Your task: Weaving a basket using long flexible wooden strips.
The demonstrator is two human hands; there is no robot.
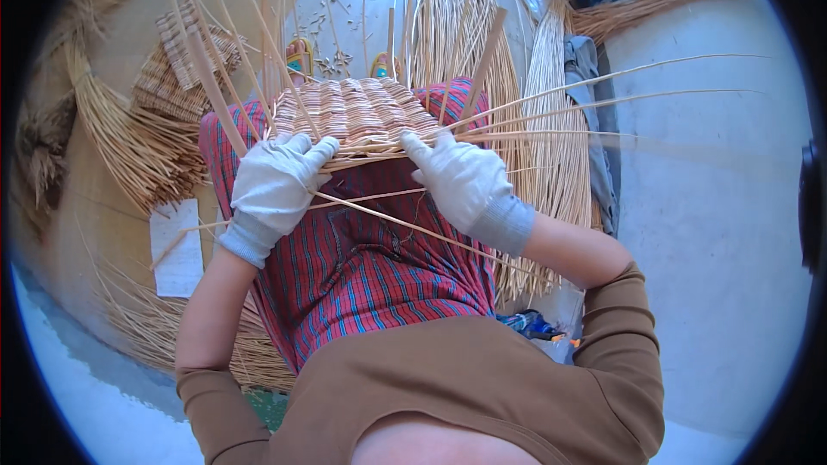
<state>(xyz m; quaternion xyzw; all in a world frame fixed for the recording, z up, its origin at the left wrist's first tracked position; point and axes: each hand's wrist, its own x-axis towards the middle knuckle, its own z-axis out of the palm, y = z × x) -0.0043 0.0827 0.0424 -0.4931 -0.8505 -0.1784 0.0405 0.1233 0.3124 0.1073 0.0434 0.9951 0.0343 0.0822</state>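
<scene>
A partly woven wicker basket (353,112) rests across my lap, with upright stakes and loose willow rods sticking out around it. My left hand (277,179), in a pale work glove, is closed on its near left corner, fingers pressed to the woven edge. On the near right corner my right hand (461,179), gloved the same way, grips the edge close to several rods that fan out to the right. A long thin rod (405,226) slants from beside my left hand down past my right wrist. The undersides of both grips are hidden.
Bundles of willow rods (551,112) lie on the floor at the right, and more bundles (129,146) at the left. Woven pieces (185,69) are stacked at far left. A white paper sheet (177,245) lies left of my knee, and a blue tool (530,325) near my right elbow.
</scene>
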